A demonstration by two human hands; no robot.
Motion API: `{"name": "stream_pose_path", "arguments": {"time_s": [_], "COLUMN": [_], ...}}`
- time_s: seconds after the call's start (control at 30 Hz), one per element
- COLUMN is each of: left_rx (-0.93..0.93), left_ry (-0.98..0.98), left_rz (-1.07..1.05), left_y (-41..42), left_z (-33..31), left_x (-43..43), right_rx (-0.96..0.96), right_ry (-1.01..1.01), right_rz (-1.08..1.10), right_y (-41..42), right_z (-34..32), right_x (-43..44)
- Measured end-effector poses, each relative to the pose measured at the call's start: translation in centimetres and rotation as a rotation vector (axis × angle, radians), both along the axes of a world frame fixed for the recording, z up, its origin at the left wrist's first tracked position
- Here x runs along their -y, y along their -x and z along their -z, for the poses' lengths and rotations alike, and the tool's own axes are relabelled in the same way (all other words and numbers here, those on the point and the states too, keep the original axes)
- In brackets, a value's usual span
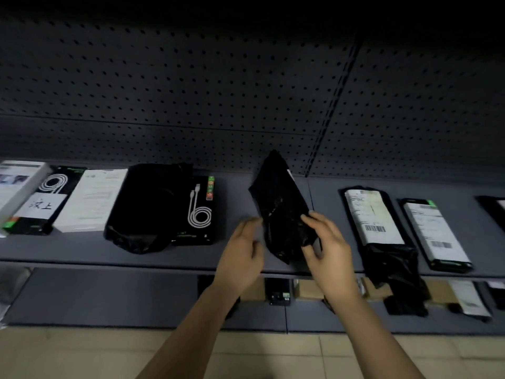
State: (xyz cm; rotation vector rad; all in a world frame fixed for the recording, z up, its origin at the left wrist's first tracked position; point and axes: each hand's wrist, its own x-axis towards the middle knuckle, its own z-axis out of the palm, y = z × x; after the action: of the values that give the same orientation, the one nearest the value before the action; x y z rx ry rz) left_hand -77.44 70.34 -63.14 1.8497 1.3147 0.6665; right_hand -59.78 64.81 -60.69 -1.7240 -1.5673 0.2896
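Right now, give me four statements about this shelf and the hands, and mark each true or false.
1. The right hand grips the black plastic bag. True.
2. The bag lies flat on the shelf. False: it is held up, tilted.
3. A cable box showing a coiled white cable lies left of the bag. True.
4. The barcoded parcel lies left of the bag. False: it lies to the right.
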Motion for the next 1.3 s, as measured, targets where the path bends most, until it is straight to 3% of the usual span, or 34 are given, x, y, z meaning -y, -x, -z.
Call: {"name": "stream_pose_path", "arguments": {"time_s": [0.1, 0.2, 0.4, 0.6, 0.77, 0.97, 1.3], "left_rx": [0.078, 0.04, -0.068, -0.011, 0.1, 0.367, 0.479], "left_ry": [-0.132, -0.103, -0.035, 0.206, 0.29, 0.277, 0.192], "left_rz": [0.014, 0.044, -0.077, -0.081, -0.133, -0.154, -0.157], "left_y": [0.1, 0.4, 2.3, 2.6, 1.9, 1.6, 0.2], "left_z": [-2.7, -3.7, -2.8, -0.3, -0.4, -1.0, -1.8], "left_x": [-0.1, -0.3, -0.5, -0.4, 0.4, 2.4, 3.7], "right_rx": [0.028, -0.044, -0.463, -0.35, -0.5, -0.64, -0.739], "right_ry": [0.014, 0.037, 0.209, 0.395, 0.41, 0.321, 0.173], "right_rz": [-0.104, -0.188, -0.155, 0.04, 0.119, 0.204, 0.236], "right_y": [0.9, 2.5, 2.4, 3.3, 3.8, 3.8, 3.6], "right_z": [-0.1, -0.3, 0.6, 2.4, 2.3, 1.7, 0.6], "right_x": [0.2, -0.3, -0.3, -3.0, -1.4, 1.0, 2.6]}}
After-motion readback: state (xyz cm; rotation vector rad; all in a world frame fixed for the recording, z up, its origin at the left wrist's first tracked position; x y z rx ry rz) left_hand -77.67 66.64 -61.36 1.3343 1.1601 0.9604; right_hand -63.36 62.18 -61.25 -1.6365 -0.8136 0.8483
